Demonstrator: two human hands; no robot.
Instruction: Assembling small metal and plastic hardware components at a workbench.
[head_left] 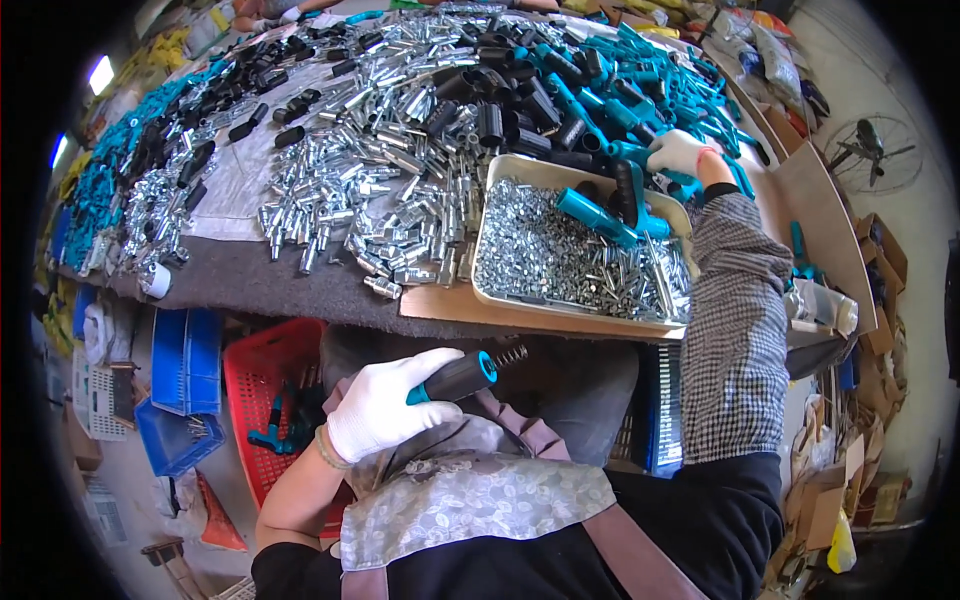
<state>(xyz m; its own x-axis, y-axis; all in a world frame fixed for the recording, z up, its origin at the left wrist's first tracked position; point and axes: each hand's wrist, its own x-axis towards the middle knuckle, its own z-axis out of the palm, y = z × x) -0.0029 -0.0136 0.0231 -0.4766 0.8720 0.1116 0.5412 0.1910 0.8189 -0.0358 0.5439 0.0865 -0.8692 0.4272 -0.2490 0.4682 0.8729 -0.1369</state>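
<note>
In my gloved left hand [390, 410], above my lap, is a black tubular handle [455, 380] with teal ends. A thin coil spring [510, 356] sticks out from its far end. My right hand [680, 152], also gloved, reaches to the far right of the table, its bent fingers on a teal plastic part [677, 187] at the edge of the pile of teal handles [620, 85]. Just left of my right forearm stands a cream tray [480, 280] of small metal nuts and pins. A teal tube [597, 217] and a black-and-teal handle [632, 195] lie on them.
Heaps of silver metal fittings [400, 190] and black sleeves [520, 105] cover the table. Below its front edge are a red basket [250, 370] with teal tools and blue crates [187, 360]. A fan [868, 150] stands at the right.
</note>
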